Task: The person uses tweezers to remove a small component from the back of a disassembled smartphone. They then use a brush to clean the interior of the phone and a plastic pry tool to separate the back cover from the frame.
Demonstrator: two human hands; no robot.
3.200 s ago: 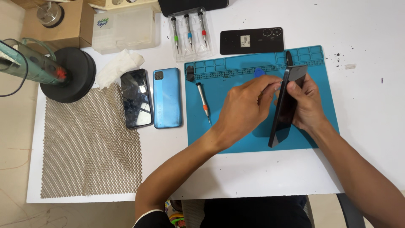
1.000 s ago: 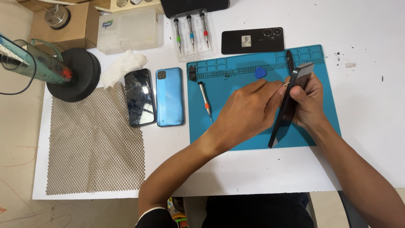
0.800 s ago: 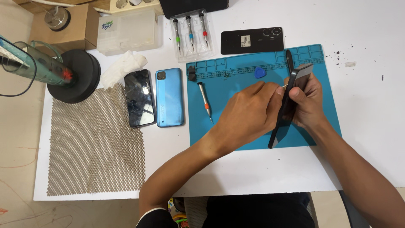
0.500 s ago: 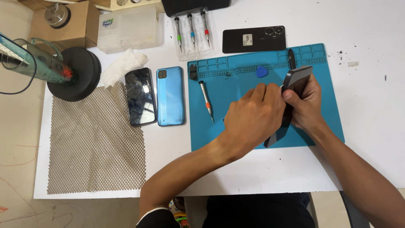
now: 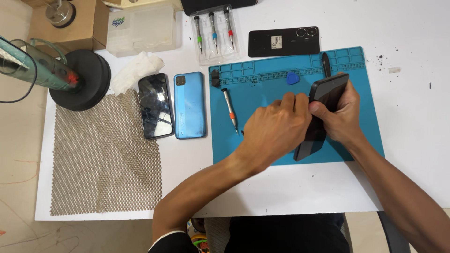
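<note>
Both my hands hold a black phone (image 5: 323, 100) tilted on its edge over the blue repair mat (image 5: 262, 140). My right hand (image 5: 344, 112) grips its right side, thumb on the face. My left hand (image 5: 276, 129) is closed against the phone's left edge, fingers curled over it. Whether a tool is in those fingers is hidden. A small screwdriver (image 5: 230, 110) with an orange band lies on the mat to the left of my left hand. A blue triangular pick (image 5: 293, 78) rests near the mat's top.
A blue phone (image 5: 189, 105) and a black phone screen (image 5: 155, 106) lie left of the mat. A black back cover (image 5: 283, 41) and a screwdriver set (image 5: 214, 30) sit beyond it. A mesh sheet (image 5: 103, 154), white cloth (image 5: 133, 72) and round black stand (image 5: 82, 79) are at the left.
My left hand has slid down along the phone's left edge, and the phone has tipped flatter toward the mat. My right hand keeps its grip.
</note>
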